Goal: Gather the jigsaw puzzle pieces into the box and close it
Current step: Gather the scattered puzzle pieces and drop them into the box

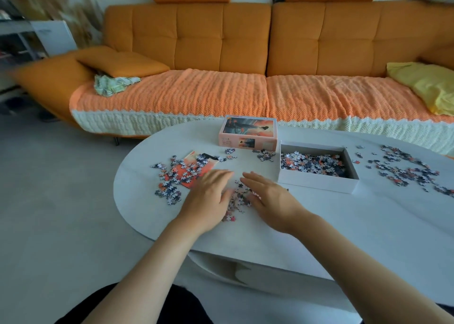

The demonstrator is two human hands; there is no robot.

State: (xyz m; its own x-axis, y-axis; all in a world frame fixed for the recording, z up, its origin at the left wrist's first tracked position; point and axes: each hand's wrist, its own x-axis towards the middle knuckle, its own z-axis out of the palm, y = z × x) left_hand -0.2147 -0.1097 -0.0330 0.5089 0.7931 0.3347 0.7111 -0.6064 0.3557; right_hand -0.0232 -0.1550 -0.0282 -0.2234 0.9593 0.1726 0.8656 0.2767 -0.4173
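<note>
While both hands lie flat on the bench, a small heap of jigsaw pieces sits penned between them, toward the near edge at the bench's left end. The left hand and the right hand are palm down on either side of the heap, their fingers straight and close together, holding nothing.

To do this sweep well, I'd say the hands should close in with their edges pressed to the surface so no piece slips under. They can then bunch the heap tight and scoop or slide it rightward.

The box stands just right of the right hand, open, with a shallow layer of pieces inside. Its lid lies picture-up just beyond the box's far left corner, by the far edge.

More pieces lie loose over a printed sheet at the left end. A wide scatter spreads toward the right end.
</note>
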